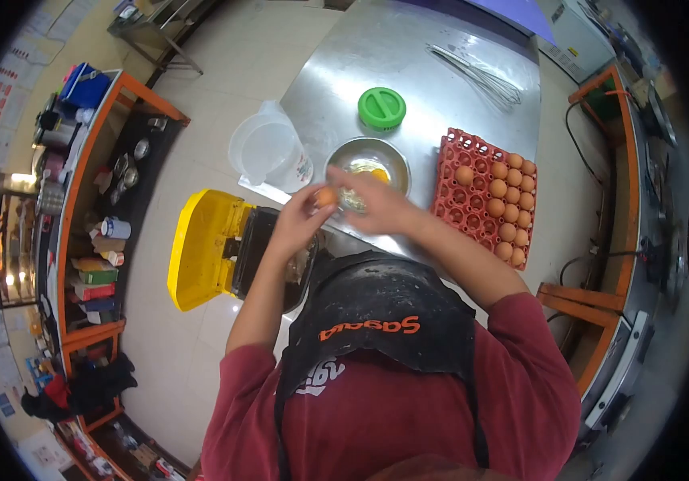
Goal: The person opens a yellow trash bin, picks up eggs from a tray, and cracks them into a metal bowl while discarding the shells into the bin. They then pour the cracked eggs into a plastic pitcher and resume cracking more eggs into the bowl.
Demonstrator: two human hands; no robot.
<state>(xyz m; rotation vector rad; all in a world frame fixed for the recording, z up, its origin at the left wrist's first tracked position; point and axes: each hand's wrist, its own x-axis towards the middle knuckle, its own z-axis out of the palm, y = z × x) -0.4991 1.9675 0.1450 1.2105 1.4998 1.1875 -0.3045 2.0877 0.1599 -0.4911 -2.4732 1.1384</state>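
Close to the near-left rim of a steel bowl point(396, 154), my left hand point(300, 223) is closed around a brown egg point(326, 196); I cannot tell whether it is whole or just shell. A yellow yolk point(379, 175) and clear egg white lie in the bowl. My right hand point(376, 207), blurred, reaches over the bowl's near side with its fingers toward the egg. It covers part of the bowl. To the right, a red egg tray point(457, 196) holds several brown eggs point(512, 195) mostly in its right-hand rows, with one more egg point(464, 175) on the left.
A green lid point(381, 109) sits beyond the bowl, a whisk point(477, 74) at the far right of the steel table point(320, 80). Left of the bowl stands a clear plastic jug point(268, 148). Below the table edge is a bin with its yellow lid point(199, 248) raised. Orange-framed shelves point(124, 88) line the left.
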